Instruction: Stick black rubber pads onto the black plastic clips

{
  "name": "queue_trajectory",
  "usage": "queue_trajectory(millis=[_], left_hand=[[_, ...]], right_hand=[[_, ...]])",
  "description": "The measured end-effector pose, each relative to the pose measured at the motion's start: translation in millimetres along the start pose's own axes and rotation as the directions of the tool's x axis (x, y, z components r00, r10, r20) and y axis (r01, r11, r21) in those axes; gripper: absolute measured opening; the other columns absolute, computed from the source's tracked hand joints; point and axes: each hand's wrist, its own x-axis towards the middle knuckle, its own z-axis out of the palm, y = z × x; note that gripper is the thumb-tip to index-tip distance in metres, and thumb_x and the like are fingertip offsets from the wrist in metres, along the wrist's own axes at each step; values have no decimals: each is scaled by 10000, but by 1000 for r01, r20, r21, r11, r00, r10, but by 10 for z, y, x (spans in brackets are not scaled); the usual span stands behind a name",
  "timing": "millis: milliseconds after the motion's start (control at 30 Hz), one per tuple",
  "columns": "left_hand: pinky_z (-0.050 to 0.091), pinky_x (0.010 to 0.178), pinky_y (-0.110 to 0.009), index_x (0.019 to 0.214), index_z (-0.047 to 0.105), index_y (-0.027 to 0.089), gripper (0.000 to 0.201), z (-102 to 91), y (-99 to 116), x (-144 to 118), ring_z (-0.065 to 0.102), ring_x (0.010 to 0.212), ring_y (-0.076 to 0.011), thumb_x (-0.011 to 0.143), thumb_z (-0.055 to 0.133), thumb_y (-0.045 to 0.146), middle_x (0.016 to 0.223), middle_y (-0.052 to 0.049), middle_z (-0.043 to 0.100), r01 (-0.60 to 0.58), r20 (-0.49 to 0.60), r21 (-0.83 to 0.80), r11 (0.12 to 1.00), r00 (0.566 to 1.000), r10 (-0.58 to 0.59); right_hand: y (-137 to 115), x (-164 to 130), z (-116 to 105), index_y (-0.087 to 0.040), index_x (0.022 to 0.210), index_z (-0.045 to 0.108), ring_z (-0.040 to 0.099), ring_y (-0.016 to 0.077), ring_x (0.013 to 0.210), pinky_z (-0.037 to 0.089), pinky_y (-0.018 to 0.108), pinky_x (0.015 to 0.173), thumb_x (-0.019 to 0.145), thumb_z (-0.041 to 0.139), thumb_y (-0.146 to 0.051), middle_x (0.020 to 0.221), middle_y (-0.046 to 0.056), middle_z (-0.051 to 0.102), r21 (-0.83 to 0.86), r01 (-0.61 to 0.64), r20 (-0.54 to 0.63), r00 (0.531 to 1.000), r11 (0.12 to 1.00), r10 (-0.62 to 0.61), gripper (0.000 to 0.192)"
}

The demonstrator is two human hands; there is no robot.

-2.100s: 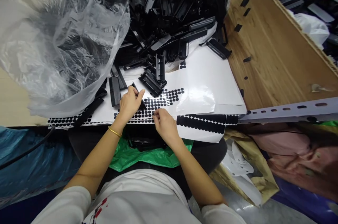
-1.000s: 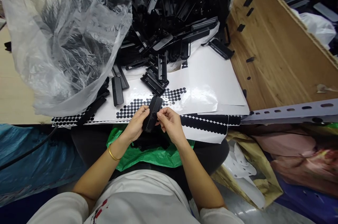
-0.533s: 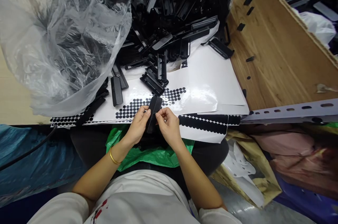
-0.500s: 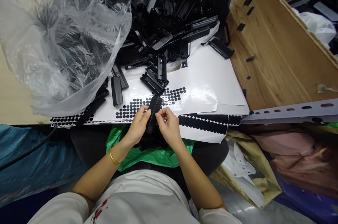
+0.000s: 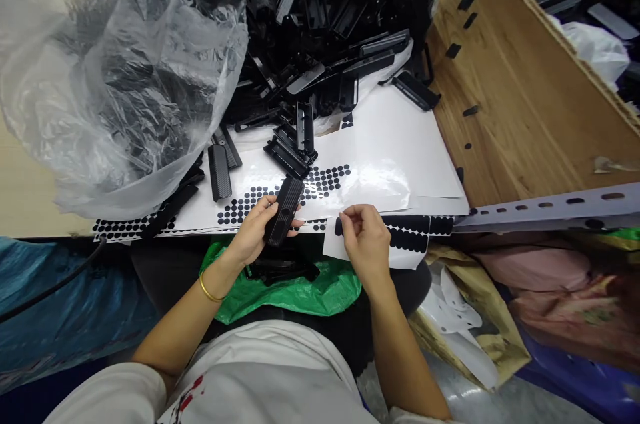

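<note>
One black part (image 5: 283,210) sits clamped in the left hand (image 5: 255,232) above the worktop (image 5: 500,117) edge; the right hand (image 5: 364,237) pinches at the dot sheet (image 5: 400,237), probably peeling a dot to stick on next.

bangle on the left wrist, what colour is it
Gold; the bangle is a thin plain band, seen clearly in the head view.

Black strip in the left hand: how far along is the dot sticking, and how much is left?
Done: black pieces lie on the green bag in the lap, and the near sticker sheet has bare patches. In hand: the left hand grips the black strip; the right hand pinches at the front dot sheet. Left, probably most: a big pile of black parts behind.
</note>
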Motion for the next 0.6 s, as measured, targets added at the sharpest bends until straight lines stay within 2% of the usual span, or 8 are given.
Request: queue_trajectory(millis=[67, 133, 267, 367, 500, 600], left_hand=[[591, 707, -342, 1017, 478, 180, 160, -12, 13, -4, 696, 866, -207, 865, 513, 215, 1110, -87, 646, 22, 14, -22, 1000, 1000, -22], [587, 761, -362, 1075, 481, 195, 228, -10, -3, -6, 682, 937, -219, 852, 526, 177, 1182, -80, 615, 33, 63, -33, 999, 998, -30], [575, 803, -401, 1173, 449, 237, 343, 28, -71, -7, 671, 973, -230, 851, 566, 208, 1167, -69, 614, 46, 127, -19, 999, 991, -43], [575, 780, -418, 1235, 405, 258, 395, 46, -99, 0, 683, 930, -229, 869, 548, 225, 1103, -71, 637, 69, 115, -4, 998, 991, -69], [552, 826, -462, 1287, 380, 263, 433, 39, -100, 7, 679, 940, -231, 881, 523, 219, 1122, -82, 634, 89, 132, -26, 996, 988, -85], [533, 857, -488, 1317, 376, 260, 472, 33, -104, 0, 670, 966, -241, 874, 533, 218, 1141, -91, 628, 113, 157, -41, 993, 982, -105]], right_hand=[[75, -32, -84, -210, 776, 512, 554, 156, 638, 397, 271, 565, 859, 469, -266, 769, 29, 601, -70, 1, 113, 994, 998, 7, 109], [110, -82, -88, -209, 814, 534, 569, 170, 669, 375, 267, 541, 855, 480, -260, 794, 37, 609, -150, 10, 171, 985, 989, 16, 84], [134, -159, 60, -192, 947, 551, 590, 203, 743, 333, 265, 502, 853, 492, -246, 906, 80, 611, -291, 0, 118, 992, 957, 36, 123], [171, -156, 140, -181, 957, 557, 586, 203, 739, 337, 267, 503, 854, 489, -236, 909, 91, 608, -296, -4, 98, 995, 955, 34, 135], [177, -84, 64, -189, 823, 563, 553, 179, 686, 358, 275, 539, 847, 476, -243, 834, 71, 597, -170, -40, 93, 994, 985, 56, 105], [84, -39, -29, -193, 710, 539, 507, 145, 618, 376, 269, 559, 809, 511, -259, 704, 27, 562, 130, -124, 170, 980, 984, 101, 122]])
